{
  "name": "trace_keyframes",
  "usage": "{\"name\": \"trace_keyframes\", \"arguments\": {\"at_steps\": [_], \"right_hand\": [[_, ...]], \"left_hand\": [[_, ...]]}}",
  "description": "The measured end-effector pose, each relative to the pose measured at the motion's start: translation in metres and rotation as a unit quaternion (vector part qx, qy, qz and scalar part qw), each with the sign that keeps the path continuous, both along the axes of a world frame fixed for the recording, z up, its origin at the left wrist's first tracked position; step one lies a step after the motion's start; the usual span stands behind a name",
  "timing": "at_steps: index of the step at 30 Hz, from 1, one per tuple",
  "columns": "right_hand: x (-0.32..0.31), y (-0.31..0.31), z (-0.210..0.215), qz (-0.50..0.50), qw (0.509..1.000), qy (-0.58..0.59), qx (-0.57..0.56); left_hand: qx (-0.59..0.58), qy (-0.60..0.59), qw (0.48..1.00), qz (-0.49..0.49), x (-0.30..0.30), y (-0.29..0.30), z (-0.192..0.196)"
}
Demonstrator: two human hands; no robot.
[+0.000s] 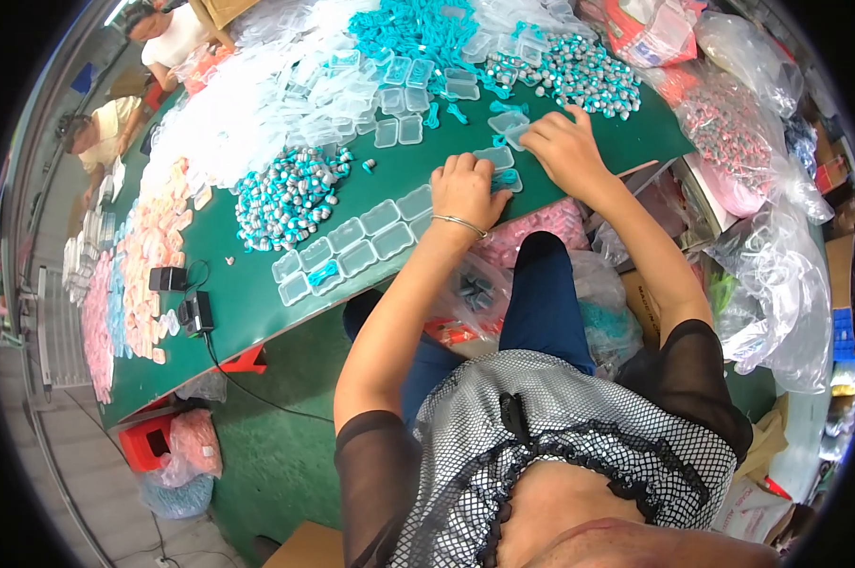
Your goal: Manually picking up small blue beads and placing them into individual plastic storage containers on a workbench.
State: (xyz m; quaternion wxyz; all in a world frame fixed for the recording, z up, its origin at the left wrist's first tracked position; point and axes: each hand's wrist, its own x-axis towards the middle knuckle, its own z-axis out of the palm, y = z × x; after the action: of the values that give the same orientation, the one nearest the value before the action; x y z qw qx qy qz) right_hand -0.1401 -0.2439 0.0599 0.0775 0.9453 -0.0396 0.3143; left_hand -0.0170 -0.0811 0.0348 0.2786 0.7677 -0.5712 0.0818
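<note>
Far left, counter (257, 284), green surface: rows of pink and pale-blue packets (115, 284) along the far edge; two black adapters (183, 295) with a cable running off the near edge.

Left of centre: heap of teal-and-silver small parts (285, 194); behind it a broad drift of empty clear plastic cases (285, 95).

Centre, near edge: a row of small clear cases (352, 248) lying open and flat, their line running from lower left to upper right toward the hands; one holds a coiled teal cord (323, 274).

Left hand (465, 189): knuckles up, fingers curled down and pressed onto a clear case (505, 179) with teal cord inside, just at the fingertips; whether they pinch it or only press it cannot be told. A thin bangle sits on the wrist.

Right hand (564, 142): fingers bent, tips closed on the edge of a second clear case (514, 133) just to its left, touching it. That case lies beyond the left hand's case, the two near one another between the hands.

Nearness: the filled case is directly under the left hand; the right hand is nearer the farther case. The open row lies to the left of both hands, left hand closer.

Upper right: second heap of teal-and-silver parts (579, 71); a pile of teal cords (408, 28) behind. Far right, off the counter: clear plastic bags (777, 275), some holding pink goods.
</note>
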Motion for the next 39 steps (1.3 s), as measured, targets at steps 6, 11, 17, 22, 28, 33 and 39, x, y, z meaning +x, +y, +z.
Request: {"name": "trace_keyframes", "arguments": {"at_steps": [6, 11, 17, 22, 28, 33, 39], "right_hand": [[-0.045, 0.007, -0.017, -0.023, 0.999, 0.017, -0.023], [-0.043, 0.015, -0.022, 0.013, 0.999, 0.037, 0.016], [-0.012, -0.006, -0.013, 0.105, 0.983, 0.036, 0.148], [0.048, -0.06, -0.03, -0.109, 0.985, -0.013, 0.136], [0.059, -0.071, -0.034, -0.14, 0.97, 0.043, 0.195], [0.004, -0.042, -0.018, 0.063, 0.92, -0.023, 0.385], [-0.027, -0.016, -0.013, 0.029, 0.978, 0.048, 0.201]], "left_hand": [[0.001, -0.011, 1.0, -0.004, 0.001, 0.004, 0.002], [0.015, -0.017, 1.0, -0.004, -0.001, 0.003, 0.005], [0.011, -0.012, 1.0, 0.006, -0.001, 0.008, 0.005], [-0.04, -0.012, 0.999, -0.01, -0.009, -0.006, 0.0], [-0.028, -0.027, 0.998, -0.048, -0.015, -0.023, -0.001], [0.005, -0.012, 1.0, -0.028, -0.011, -0.023, 0.0], [-0.009, -0.019, 1.0, -0.018, -0.016, -0.028, -0.002]]}}
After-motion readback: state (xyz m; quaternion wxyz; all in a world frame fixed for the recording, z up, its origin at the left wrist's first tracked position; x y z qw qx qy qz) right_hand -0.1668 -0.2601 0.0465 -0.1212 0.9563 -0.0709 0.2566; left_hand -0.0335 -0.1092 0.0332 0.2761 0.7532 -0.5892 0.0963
